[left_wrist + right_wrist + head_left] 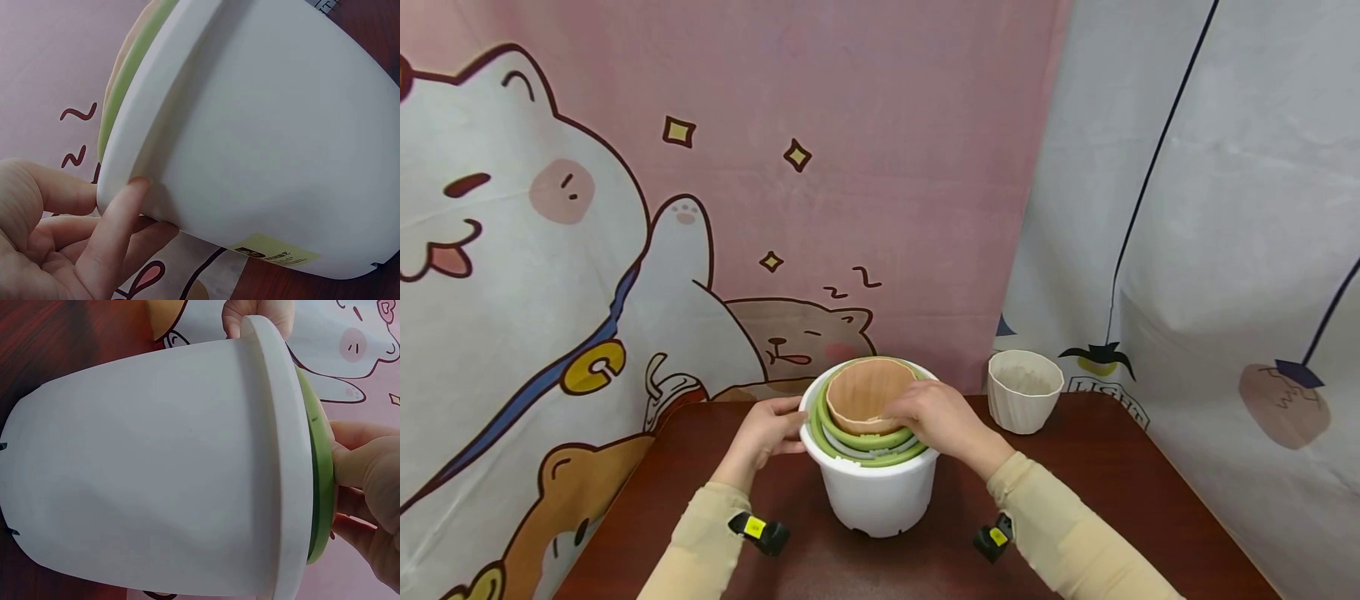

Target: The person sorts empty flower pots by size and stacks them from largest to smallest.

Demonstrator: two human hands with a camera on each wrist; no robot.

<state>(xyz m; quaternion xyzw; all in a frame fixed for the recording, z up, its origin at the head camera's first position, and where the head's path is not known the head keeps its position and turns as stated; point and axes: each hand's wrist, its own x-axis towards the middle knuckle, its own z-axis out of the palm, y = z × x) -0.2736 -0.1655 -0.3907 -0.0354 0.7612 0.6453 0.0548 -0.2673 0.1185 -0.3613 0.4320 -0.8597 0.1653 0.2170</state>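
Note:
A big white flower pot [880, 496] stands upright on the table with several smaller pots nested inside it. Green rims [880, 459] and a grey one show as rings within its mouth. Innermost sits a peach flower pot [868, 390] with a wavy rim and fluted wall. My left hand [769, 429] grips the white pot's rim at the left side, a fingertip against the outer wall in the left wrist view. From the right, my right hand [943, 417] pinches the near right rim of the peach pot; some of its fingertips are hidden.
A cream fluted pot [1024, 406] stands at the back right of the dark red-brown table [1097, 500]. Close behind the table hangs a pink cloth [887, 208] printed with cartoon animals, and a pale cloth [1210, 250] hangs at the right.

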